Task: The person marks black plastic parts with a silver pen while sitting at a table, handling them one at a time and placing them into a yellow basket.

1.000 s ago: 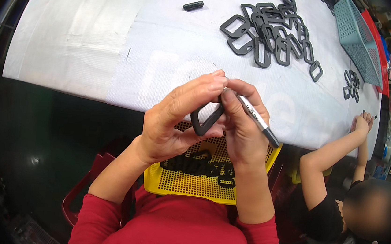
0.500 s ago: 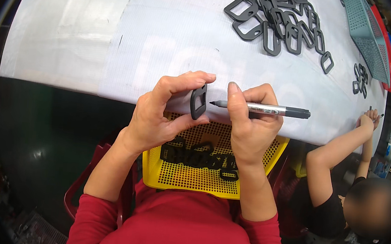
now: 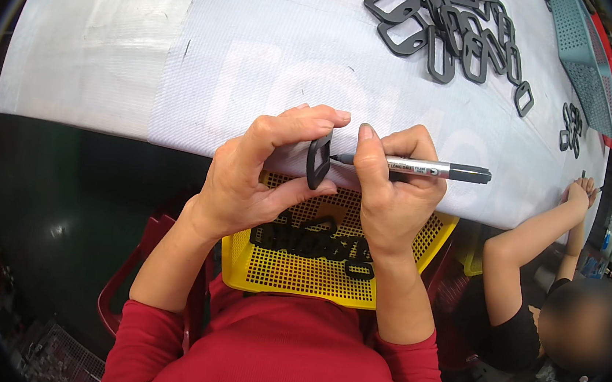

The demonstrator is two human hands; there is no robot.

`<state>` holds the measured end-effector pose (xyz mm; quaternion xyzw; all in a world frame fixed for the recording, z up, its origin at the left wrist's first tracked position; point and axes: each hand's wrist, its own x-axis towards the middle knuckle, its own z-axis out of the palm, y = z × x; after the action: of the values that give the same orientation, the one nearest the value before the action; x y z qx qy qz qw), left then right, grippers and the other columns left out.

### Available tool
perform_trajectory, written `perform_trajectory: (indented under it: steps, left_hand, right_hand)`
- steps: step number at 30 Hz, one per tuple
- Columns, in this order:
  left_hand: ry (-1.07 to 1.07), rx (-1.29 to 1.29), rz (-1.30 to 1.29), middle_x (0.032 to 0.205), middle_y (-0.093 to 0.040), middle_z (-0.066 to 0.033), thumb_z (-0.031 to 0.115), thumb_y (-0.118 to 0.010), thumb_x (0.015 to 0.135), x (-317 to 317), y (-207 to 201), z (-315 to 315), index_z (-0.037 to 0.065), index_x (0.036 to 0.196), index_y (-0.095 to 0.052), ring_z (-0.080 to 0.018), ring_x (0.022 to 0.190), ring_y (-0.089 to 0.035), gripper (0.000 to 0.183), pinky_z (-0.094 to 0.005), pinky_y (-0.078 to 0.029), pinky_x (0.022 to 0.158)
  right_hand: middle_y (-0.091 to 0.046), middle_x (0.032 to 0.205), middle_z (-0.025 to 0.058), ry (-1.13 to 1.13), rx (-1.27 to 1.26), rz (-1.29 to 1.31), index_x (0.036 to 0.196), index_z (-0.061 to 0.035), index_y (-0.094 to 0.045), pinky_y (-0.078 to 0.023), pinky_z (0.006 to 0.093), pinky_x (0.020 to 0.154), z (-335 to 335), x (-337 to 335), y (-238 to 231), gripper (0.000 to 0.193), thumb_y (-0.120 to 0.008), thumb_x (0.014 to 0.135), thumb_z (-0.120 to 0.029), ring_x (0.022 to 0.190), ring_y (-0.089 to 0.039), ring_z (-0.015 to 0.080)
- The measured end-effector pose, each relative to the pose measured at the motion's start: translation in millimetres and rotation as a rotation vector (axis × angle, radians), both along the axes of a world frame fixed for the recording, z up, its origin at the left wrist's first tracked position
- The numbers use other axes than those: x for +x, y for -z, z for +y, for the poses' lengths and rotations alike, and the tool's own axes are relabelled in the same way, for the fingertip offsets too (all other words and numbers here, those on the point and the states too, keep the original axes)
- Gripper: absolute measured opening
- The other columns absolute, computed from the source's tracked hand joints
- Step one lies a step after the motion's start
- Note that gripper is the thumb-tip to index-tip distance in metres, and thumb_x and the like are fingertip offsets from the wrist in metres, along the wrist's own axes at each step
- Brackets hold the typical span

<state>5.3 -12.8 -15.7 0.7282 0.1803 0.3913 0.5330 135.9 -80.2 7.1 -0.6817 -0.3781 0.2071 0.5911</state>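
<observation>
black ring (image 3: 318, 161) in left hand (image 3: 256, 175), marker (image 3: 415, 168) touching

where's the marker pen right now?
Head view, centre: the marker pen lies level in the right hand, its tip at the black ring pinched by the left hand, above the yellow basket.

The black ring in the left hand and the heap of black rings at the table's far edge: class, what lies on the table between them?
In the head view, only bare white table cover lies between the held black ring, pinched in the left hand, and the heap of black rings.
</observation>
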Motion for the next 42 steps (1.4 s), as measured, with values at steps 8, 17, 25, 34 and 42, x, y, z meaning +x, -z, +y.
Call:
perform_trajectory:
  steps: [8,17,25,34,42]
  left_hand:
    - [-0.012,-0.007,0.007,0.110,-0.059,-0.0141,0.003,-0.075,0.064,0.9,-0.1,-0.6,0.005,0.108,-0.047,-0.0263,0.103,-0.057,0.053,-0.0352,-0.045,0.090]
    - [-0.009,0.015,-0.004,0.109,-0.059,-0.0140,0.004,-0.075,0.064,1.1,0.7,1.4,0.004,0.107,-0.047,-0.0263,0.103,-0.057,0.051,-0.0346,-0.046,0.089]
    - [0.246,0.031,0.132,0.107,-0.059,-0.0167,0.008,-0.081,0.058,-11.8,-11.5,12.3,0.005,0.110,-0.047,-0.0249,0.108,-0.054,0.062,-0.0473,-0.030,0.100]
    - [0.273,0.057,0.170,0.093,-0.065,-0.0077,0.018,-0.068,0.071,-11.8,-21.5,14.4,0.006,0.089,-0.063,-0.0264,0.099,-0.058,0.022,-0.0477,-0.025,0.102]
    - [0.254,0.030,0.149,0.096,-0.064,-0.0086,0.011,-0.063,0.076,-16.2,-29.4,19.8,0.005,0.091,-0.062,-0.0236,0.097,-0.058,0.017,-0.0465,-0.027,0.102]
  right_hand:
    - [-0.045,0.049,-0.0036,-0.008,0.006,0.040,0.060,-0.0054,-0.045,-0.028,0.0181,0.039,0.7,-0.4,-0.3,0.025,-0.065,0.075,-0.003,0.044,-0.037,0.0003]
    - [-0.045,0.050,-0.0034,-0.011,-0.009,0.000,0.061,-0.0055,-0.045,-0.028,0.0178,0.040,0.7,-0.8,-0.6,0.025,-0.065,0.076,-0.004,0.045,-0.037,0.0004]
    - [-0.054,0.063,0.0004,0.139,0.238,0.385,0.076,-0.0029,-0.051,-0.035,0.0176,0.048,-2.4,9.9,-2.0,0.015,-0.063,0.082,-0.010,0.054,-0.047,0.0046]
    - [-0.064,0.083,0.0077,-0.064,0.032,-0.907,0.092,-0.0045,-0.062,-0.048,0.0295,0.066,45.2,86.0,-9.0,0.018,-0.056,0.076,0.003,0.078,-0.060,0.0212]
    - [-0.062,0.091,0.0059,-0.338,0.055,-1.130,0.093,-0.0137,-0.060,-0.039,0.0411,0.087,95.5,103.6,-28.0,0.024,-0.051,0.075,0.000,0.105,-0.053,0.0251]
